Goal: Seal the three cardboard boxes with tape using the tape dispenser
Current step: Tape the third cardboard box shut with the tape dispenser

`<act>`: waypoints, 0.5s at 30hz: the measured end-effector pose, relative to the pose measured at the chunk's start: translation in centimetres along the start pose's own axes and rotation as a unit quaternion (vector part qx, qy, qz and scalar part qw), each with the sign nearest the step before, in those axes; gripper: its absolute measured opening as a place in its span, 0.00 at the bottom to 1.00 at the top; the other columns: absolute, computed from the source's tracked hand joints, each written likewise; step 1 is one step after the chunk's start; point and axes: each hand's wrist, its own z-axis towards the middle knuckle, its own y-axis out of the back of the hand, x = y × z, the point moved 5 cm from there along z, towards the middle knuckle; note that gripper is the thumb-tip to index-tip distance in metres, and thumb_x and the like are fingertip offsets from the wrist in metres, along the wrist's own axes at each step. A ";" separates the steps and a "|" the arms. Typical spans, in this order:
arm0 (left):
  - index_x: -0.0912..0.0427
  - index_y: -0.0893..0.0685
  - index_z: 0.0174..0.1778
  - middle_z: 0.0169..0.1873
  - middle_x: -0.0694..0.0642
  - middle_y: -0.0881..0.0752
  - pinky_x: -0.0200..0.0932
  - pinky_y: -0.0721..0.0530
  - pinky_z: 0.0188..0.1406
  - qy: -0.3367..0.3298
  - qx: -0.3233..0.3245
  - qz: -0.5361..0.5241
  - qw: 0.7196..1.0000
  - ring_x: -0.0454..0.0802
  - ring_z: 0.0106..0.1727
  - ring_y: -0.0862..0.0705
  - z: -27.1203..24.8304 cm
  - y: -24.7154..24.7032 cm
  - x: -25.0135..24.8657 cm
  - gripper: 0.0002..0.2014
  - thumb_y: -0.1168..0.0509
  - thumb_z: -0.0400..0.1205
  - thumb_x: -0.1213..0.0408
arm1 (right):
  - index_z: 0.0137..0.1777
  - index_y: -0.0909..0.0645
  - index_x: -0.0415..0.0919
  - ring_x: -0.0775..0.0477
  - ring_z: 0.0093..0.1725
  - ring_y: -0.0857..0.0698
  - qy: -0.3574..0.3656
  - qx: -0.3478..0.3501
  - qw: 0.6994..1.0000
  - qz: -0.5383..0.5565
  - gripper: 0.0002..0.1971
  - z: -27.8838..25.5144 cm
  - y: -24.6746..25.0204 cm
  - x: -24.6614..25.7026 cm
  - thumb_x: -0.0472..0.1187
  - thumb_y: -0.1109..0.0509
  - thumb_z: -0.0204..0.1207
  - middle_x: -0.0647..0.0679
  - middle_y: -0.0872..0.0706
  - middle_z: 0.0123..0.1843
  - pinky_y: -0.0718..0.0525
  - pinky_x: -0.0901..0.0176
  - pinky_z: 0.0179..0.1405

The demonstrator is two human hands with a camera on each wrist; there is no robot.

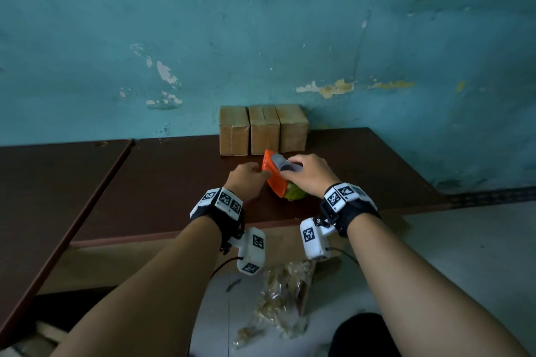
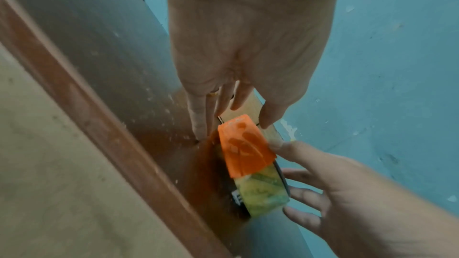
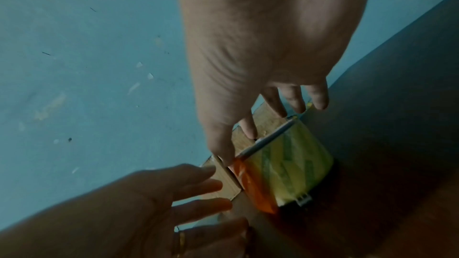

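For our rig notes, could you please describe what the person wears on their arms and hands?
Bare forearms. Each wrist has a black strap with white blocks of black square-patterned markers, plus a white camera pod with a thin black cable. The left hand wears a ring.

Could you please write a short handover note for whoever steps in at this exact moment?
Right hand: on top of the tape dispenser, fingers curled over its grey handle, dispenser resting on the brown table.
Left hand: beside the dispenser's orange end, fingers extended, gripping nothing.
Three cardboard boxes: in a row against the wall, just behind the dispenser.
Done: dispenser in hand. Whether any box is already taped cannot be told.
Left: tape each box's top seam.
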 end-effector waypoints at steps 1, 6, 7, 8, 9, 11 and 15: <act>0.53 0.16 0.76 0.60 0.60 0.09 0.60 0.07 0.61 0.008 0.004 -0.024 1.000 0.59 0.56 0.07 -0.2 -0.6 0.0 0.25 0.28 0.84 0.49 | 0.71 0.12 0.46 0.42 0.65 0.11 0.005 0.006 1.000 0.009 0.24 -0.4 -0.3 -0.3 0.58 0.23 0.81 0.44 0.09 0.67 0.12 0.41 0.67; 0.51 0.13 0.71 0.66 0.57 0.10 0.57 0.11 0.67 0.003 0.018 -0.054 0.998 0.58 0.63 0.11 -1.2 -2.7 -0.6 0.22 0.32 0.82 0.49 | 0.65 0.08 0.46 0.43 0.58 0.09 0.003 0.013 1.000 0.018 0.23 -1.6 -1.4 -1.1 0.61 0.22 0.79 0.47 0.08 0.61 0.10 0.44 0.61; 0.51 0.13 0.75 0.68 0.56 0.11 0.56 0.12 0.69 -0.001 0.015 -0.046 0.999 0.58 0.65 0.12 -1.6 -2.9 -1.0 0.26 0.33 0.81 0.47 | 0.65 0.08 0.43 0.43 0.56 0.09 -0.005 0.001 1.000 0.022 0.25 -1.7 -1.3 -1.3 0.62 0.21 0.79 0.47 0.09 0.56 0.09 0.45 0.60; 0.49 0.13 0.74 0.67 0.55 0.11 0.55 0.13 0.70 -0.002 0.011 -0.049 0.999 0.58 0.66 0.12 -1.8 -2.9 -1.3 0.25 0.33 0.81 0.48 | 0.63 0.07 0.41 0.44 0.53 0.09 -0.015 -0.008 1.000 0.025 0.25 -1.7 -1.2 -1.6 0.62 0.20 0.78 0.48 0.11 0.51 0.09 0.46 0.58; 0.49 0.11 0.69 0.65 0.55 0.11 0.54 0.14 0.70 -0.003 0.008 -0.057 0.998 0.57 0.66 0.13 -2.0 -2.9 -1.8 0.19 0.32 0.84 0.51 | 0.59 0.06 0.41 0.46 0.48 0.10 -0.023 -0.016 0.999 0.026 0.24 -1.6 -1.0 -1.9 0.62 0.19 0.76 0.50 0.11 0.47 0.08 0.47 0.55; 0.50 0.09 0.66 0.59 0.54 0.13 0.50 0.16 0.71 -0.012 0.007 -0.076 0.997 0.55 0.64 0.15 -2.1 -3.3 -2.6 0.13 0.31 0.87 0.58 | 0.48 0.04 0.44 0.50 0.41 0.09 -0.035 -0.035 0.998 0.023 0.22 -1.4 -0.5 -2.5 0.64 0.17 0.73 0.52 0.08 0.41 0.07 0.47 0.48; 0.43 0.07 0.60 0.60 0.55 0.08 0.59 0.15 0.74 -0.042 0.021 -0.115 0.992 0.57 0.64 0.11 -1.5 -5.0 -4.9 0.17 0.30 0.75 0.53 | 0.44 0.04 0.47 0.51 0.38 0.11 -0.044 -0.074 0.996 0.012 0.20 -1.0 1.8 -3.6 0.65 0.16 0.70 0.50 0.07 0.38 0.10 0.51 0.42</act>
